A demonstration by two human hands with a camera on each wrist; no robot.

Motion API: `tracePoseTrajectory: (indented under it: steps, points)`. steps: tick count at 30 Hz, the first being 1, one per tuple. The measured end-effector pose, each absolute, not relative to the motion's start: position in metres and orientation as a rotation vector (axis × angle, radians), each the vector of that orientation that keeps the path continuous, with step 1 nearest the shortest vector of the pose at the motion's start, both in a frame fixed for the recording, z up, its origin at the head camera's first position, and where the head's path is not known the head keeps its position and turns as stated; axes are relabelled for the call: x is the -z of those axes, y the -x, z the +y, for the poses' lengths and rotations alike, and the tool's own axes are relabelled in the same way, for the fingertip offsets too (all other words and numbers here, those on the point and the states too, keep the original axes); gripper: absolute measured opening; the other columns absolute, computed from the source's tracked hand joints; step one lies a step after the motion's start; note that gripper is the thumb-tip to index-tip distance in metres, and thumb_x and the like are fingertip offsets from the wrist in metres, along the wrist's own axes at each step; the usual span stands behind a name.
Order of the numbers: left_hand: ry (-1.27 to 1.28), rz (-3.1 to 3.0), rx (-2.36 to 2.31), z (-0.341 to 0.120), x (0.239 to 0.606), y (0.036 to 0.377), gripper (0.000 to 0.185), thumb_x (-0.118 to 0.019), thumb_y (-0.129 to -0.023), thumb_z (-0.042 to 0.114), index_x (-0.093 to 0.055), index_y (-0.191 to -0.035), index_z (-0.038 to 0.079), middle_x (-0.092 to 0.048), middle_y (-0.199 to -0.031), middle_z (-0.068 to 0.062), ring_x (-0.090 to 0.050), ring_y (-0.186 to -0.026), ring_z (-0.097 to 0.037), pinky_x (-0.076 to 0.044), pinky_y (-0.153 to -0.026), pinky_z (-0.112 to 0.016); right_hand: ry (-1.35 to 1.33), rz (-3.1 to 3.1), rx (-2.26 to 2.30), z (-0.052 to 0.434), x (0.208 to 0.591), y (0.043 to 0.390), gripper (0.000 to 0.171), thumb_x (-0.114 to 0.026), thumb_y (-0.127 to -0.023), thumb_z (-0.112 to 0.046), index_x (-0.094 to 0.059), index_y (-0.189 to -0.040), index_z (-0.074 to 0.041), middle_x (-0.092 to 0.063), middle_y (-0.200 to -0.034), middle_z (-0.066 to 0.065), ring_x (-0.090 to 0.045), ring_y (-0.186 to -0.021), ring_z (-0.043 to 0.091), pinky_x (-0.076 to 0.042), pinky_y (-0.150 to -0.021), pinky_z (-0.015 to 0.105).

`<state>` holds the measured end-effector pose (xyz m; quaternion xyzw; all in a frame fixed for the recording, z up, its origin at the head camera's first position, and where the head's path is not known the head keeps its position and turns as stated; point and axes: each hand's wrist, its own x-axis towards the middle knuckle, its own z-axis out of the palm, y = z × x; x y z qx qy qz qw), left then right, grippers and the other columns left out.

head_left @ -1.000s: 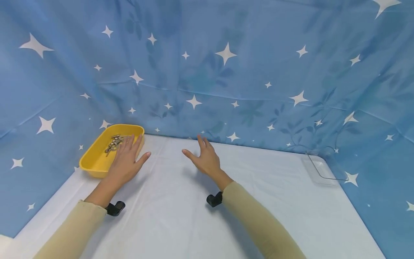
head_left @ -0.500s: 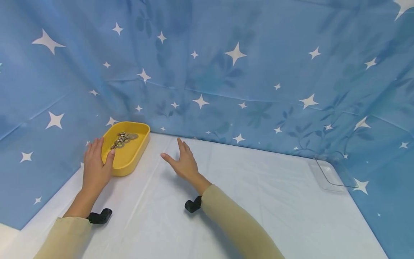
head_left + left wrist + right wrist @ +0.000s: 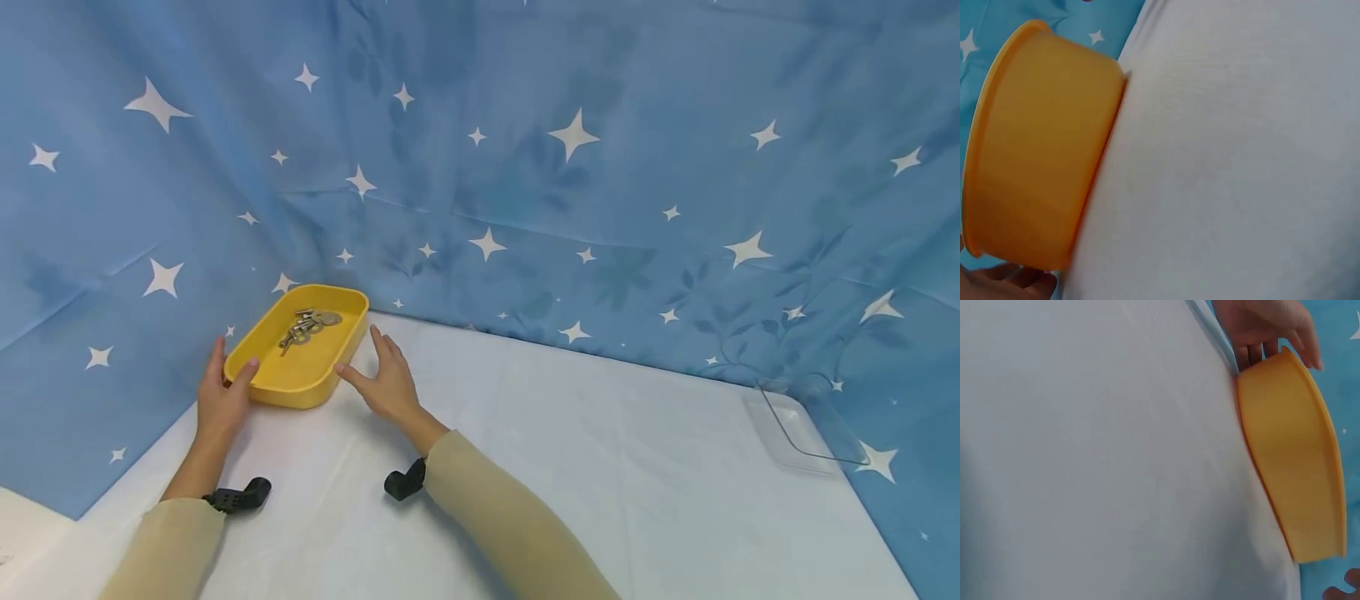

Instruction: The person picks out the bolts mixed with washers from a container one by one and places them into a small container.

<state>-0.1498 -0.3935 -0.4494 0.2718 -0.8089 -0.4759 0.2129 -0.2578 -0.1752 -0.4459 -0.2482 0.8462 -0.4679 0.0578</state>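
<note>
A yellow plastic tray (image 3: 300, 375) stands on the white cloth at the far left. Several small silvery metal pieces (image 3: 302, 327), some long and thin like bolts and some flat and round, lie inside it. My left hand (image 3: 221, 406) holds the tray's near left corner, thumb over the rim and fingers along the outside. Near the tray's right wall, my right hand (image 3: 392, 388) is spread, thumb toward the rim. In the right wrist view, the right fingertips (image 3: 1342, 589) show apart from the tray's end. The left wrist view shows the tray's near wall (image 3: 1041, 150) resting on the cloth.
A clear plastic container (image 3: 798, 433) stands at the right end of the white-covered table (image 3: 570, 467). Blue star-printed curtain (image 3: 510, 183) hangs along the back and both sides, close behind the tray.
My left hand has swung left from over the tray to its left corner and taken hold of it. My right hand has moved left toward the tray's right wall. The head view has shifted slightly.
</note>
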Motion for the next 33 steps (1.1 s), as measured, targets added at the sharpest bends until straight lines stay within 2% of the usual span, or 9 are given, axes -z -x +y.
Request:
tracePoseTrajectory:
  steps: [3,7,10,14,18,22,27,30,33]
  points:
    - [-0.764,-2.253,1.359,-0.401,0.455,0.148,0.074,-0.041,-0.107,0.042,0.005,-0.164,0.031,-0.019,-0.169,-0.018,-0.03,-0.152,-0.037,-0.031,-0.125,-0.041,0.73,2.526,1.462,-0.19,0.451,0.254,0.088,-0.064,-0.091,-0.06,-0.024,-0.162,-0.028,-0.033,-0.166,0.003,-0.033,-0.153,0.022,-0.033,-0.125,0.046]
    - [-0.752,-2.281,1.348,-0.405,0.456,0.149,0.074,-0.041,-0.107,0.043,0.006,-0.163,0.033,-0.02,-0.169,-0.015,-0.035,-0.149,-0.037,-0.036,-0.116,-0.017,0.676,2.478,1.536,-0.204,0.456,0.25,0.089,-0.064,-0.091,-0.059,-0.021,-0.163,-0.028,-0.036,-0.165,-0.001,-0.035,-0.152,0.019,-0.033,-0.125,0.041]
    - [-0.697,-2.283,1.36,-0.406,0.455,0.152,0.073,-0.041,-0.107,0.041,0.003,-0.163,0.031,-0.006,-0.172,-0.006,-0.022,-0.155,-0.035,-0.027,-0.124,-0.026,0.672,2.464,1.547,-0.211,0.457,0.251,0.09,-0.064,-0.09,-0.06,-0.018,-0.163,-0.033,-0.032,-0.166,0.002,-0.034,-0.153,0.022,-0.034,-0.124,0.044]
    - [-0.695,-2.3,1.368,-0.405,0.455,0.152,0.069,-0.04,-0.107,0.038,-0.001,-0.163,0.029,-0.004,-0.172,-0.005,-0.015,-0.157,-0.035,-0.022,-0.126,-0.052,0.685,2.451,1.492,-0.215,0.46,0.252,0.088,-0.06,-0.091,-0.062,-0.012,-0.162,-0.041,-0.022,-0.17,0.006,-0.03,-0.154,0.029,-0.034,-0.123,0.051]
    - [-0.773,-2.305,1.386,-0.402,0.459,0.148,0.068,-0.042,-0.106,0.033,-0.008,-0.165,0.024,-0.016,-0.171,-0.012,-0.03,-0.153,-0.031,-0.037,-0.119,-0.022,0.68,2.428,1.455,-0.213,0.468,0.252,0.084,-0.056,-0.091,-0.06,-0.016,-0.162,-0.041,-0.019,-0.171,0.004,-0.029,-0.155,0.029,-0.033,-0.123,0.053]
    - [-0.805,-2.299,1.416,-0.399,0.462,0.145,0.068,-0.046,-0.105,0.029,-0.015,-0.164,0.02,-0.029,-0.166,-0.018,-0.048,-0.128,-0.014,-0.042,-0.082,0.005,0.676,2.424,1.46,-0.208,0.47,0.249,0.083,-0.055,-0.09,-0.058,-0.019,-0.162,-0.037,-0.022,-0.17,-0.001,-0.028,-0.155,0.025,-0.031,-0.125,0.051]
    - [-0.784,-2.37,1.388,-0.4,0.458,0.146,0.07,-0.047,-0.104,0.03,-0.015,-0.164,0.021,-0.033,-0.163,-0.021,-0.045,-0.107,-0.001,-0.039,-0.072,0.002,0.704,2.404,1.483,-0.204,0.467,0.248,0.083,-0.054,-0.092,-0.053,-0.016,-0.163,-0.033,-0.024,-0.169,-0.008,-0.026,-0.156,0.015,-0.028,-0.127,0.042]
    - [-0.727,-2.468,1.364,-0.4,0.455,0.148,0.072,-0.049,-0.102,0.027,-0.013,-0.164,0.02,-0.033,-0.161,-0.025,-0.047,-0.114,-0.014,-0.04,-0.072,-0.005,0.714,2.391,1.503,-0.198,0.467,0.248,0.085,-0.054,-0.091,-0.049,-0.015,-0.164,-0.029,-0.024,-0.169,-0.009,-0.026,-0.156,0.014,-0.027,-0.128,0.038]
    - [-0.653,-2.575,1.355,-0.403,0.453,0.147,0.075,-0.047,-0.101,0.025,-0.008,-0.165,0.021,-0.027,-0.163,-0.027,-0.044,-0.124,-0.029,-0.047,-0.091,-0.021,0.711,2.369,1.539,-0.193,0.468,0.245,0.087,-0.055,-0.089,-0.047,-0.015,-0.164,-0.026,-0.023,-0.169,-0.009,-0.025,-0.156,0.013,-0.026,-0.128,0.036]
